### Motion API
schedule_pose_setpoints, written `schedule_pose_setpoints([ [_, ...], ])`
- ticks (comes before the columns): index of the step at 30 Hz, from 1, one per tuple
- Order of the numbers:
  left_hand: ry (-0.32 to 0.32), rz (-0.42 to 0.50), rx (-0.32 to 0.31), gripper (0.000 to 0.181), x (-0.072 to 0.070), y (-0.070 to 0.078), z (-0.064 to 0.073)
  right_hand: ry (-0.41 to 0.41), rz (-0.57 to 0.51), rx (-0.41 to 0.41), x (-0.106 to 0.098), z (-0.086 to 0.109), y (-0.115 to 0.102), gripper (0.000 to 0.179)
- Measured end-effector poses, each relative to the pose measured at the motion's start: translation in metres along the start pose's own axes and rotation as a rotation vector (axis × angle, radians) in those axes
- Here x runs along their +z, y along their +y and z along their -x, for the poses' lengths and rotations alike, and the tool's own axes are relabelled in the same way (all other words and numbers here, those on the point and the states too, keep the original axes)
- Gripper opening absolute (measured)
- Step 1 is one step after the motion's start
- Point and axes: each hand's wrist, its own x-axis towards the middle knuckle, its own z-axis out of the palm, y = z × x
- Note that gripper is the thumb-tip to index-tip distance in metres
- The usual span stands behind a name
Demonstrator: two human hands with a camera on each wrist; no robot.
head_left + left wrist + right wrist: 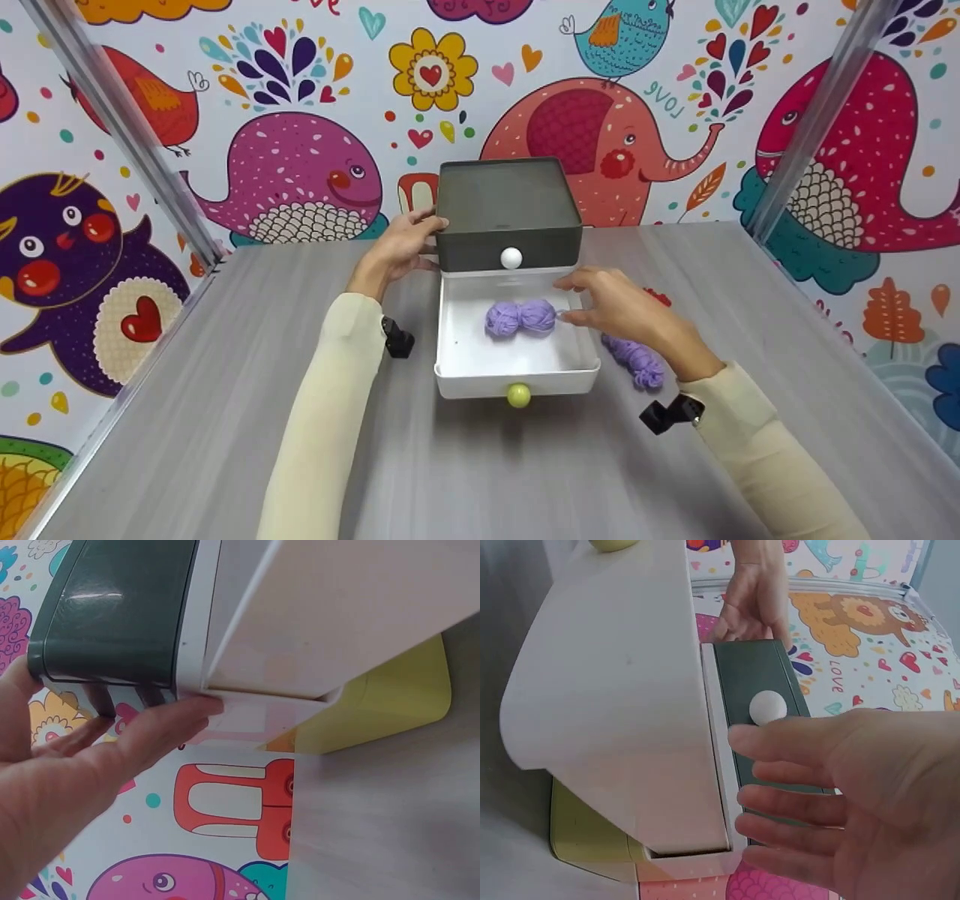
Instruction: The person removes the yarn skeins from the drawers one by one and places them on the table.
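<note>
A small stacked drawer unit with a dark green top level stands toward the back of the table. Its white drawer is pulled out, and a lilac yarn bundle, cinched at the middle, lies inside. My left hand touches the unit's left side, fingers at the dark green level and one digit reaching the white level. Over the drawer's right edge, my right hand hovers with fingers extended, fingertips close to the bundle and nothing held. In the right wrist view its fingers are spread apart.
Another purple yarn bundle lies on the table right of the drawer, beneath the right forearm. A red item is partly hidden behind the right hand. A yellow level sits under the white drawer. Patterned walls border the table.
</note>
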Motion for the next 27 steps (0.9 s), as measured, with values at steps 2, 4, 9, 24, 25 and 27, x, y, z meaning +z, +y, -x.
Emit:
schedule_pose_setpoints([
  [2,0.004,0.001,-0.001,0.064,0.0,0.0,0.0,-0.025,0.012,-0.006,0.001,-0.003,-0.002,0.05],
  [4,0.007,-0.006,0.0,0.063,0.001,0.0,0.0,-0.044,0.025,-0.01,0.001,-0.006,-0.005,0.051],
  [9,0.01,-0.018,-0.004,0.065,0.001,0.0,0.0,-0.085,0.037,-0.01,0.0,-0.011,-0.012,0.053],
  [24,0.008,-0.025,-0.006,0.066,0.0,0.001,0.0,-0.196,0.004,-0.029,-0.002,-0.034,-0.027,0.056],
  [25,0.008,-0.027,-0.007,0.066,0.0,0.001,0.0,-0.198,0.014,-0.036,-0.001,-0.035,-0.028,0.055],
  [27,0.001,-0.021,-0.004,0.066,0.0,0.0,0.0,-0.201,0.05,-0.06,0.002,-0.037,-0.027,0.052],
])
